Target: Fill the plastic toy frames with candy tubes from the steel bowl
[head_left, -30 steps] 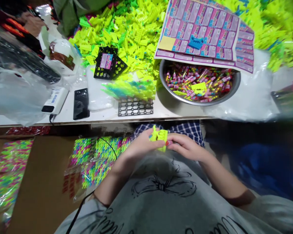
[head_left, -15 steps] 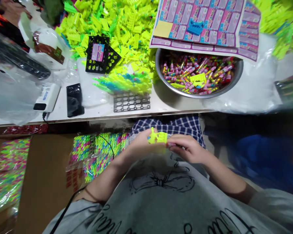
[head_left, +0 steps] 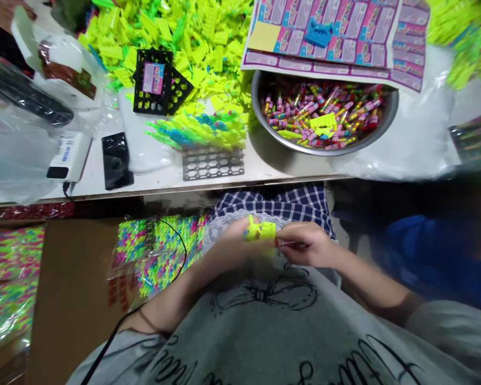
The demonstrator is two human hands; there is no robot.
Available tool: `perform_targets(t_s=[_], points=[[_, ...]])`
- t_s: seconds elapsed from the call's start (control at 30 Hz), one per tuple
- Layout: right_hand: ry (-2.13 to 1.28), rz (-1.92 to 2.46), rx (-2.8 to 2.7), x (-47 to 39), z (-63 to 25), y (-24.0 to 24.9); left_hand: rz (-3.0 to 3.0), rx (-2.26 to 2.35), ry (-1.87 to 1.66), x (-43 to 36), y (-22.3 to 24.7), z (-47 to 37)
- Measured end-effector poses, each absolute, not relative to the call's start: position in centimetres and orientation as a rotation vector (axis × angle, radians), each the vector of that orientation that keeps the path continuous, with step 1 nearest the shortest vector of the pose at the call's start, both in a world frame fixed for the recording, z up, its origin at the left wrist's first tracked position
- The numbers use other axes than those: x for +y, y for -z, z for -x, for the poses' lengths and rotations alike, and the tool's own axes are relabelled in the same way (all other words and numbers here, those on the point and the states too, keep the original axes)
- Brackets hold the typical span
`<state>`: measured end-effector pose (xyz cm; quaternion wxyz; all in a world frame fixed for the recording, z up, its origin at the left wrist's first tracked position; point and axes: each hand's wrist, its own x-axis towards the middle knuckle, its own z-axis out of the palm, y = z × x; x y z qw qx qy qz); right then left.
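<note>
Low over my lap, my left hand [head_left: 235,238] is closed around a bright yellow plastic toy [head_left: 264,230] with a ridged end and a small blue spot. My right hand [head_left: 310,245] pinches a small candy tube [head_left: 280,243] against the toy's right end. Only a bit of the tube's pink and red shows between the fingers. Beyond my hands on the table, a steel bowl [head_left: 324,152] holds many similar tubes and a few yellow pieces.
A heap of yellow toys [head_left: 208,37] covers the table's back. Nearer are a row of yellow-blue toys [head_left: 200,130], a black grid plate [head_left: 213,166], a phone [head_left: 117,160] and a power bank [head_left: 70,156]. Sticker sheets [head_left: 344,32] overlap the bowl. Bagged toys [head_left: 160,256] lie in a carton below left.
The view has shifted slightly. Both hands stay together at the toy, and the candy tube now shows less between my right fingers.
</note>
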<state>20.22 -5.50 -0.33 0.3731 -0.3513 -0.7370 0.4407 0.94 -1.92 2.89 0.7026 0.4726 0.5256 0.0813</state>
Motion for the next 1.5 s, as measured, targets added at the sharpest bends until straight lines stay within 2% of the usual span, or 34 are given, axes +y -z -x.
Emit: perform_targets(t_s=[0.13,0.37,0.77,1.1,1.5], points=[[-1.154,0.996,-1.801,-6.6,-19.4,0.4,-1.018,1.112,-0.124,-2.6,-2.9,-0.7],[-1.420,1.026,-1.658,-8.2,-18.1,-0.2,-0.936,1.080,-0.095,-4.0,-3.6,0.4],[-1.183,1.083,-1.736,-12.1,-16.6,0.9,-0.897,1.197,0.057,-8.2,-1.5,1.6],[-1.719,0.960,-1.504,-11.1,-17.0,0.4,-0.793,1.024,0.059,-7.9,-1.2,1.3],[-1.495,1.024,-1.792,-11.8,-17.4,-0.5,-0.971,1.076,0.085,-8.6,-0.6,2.2]])
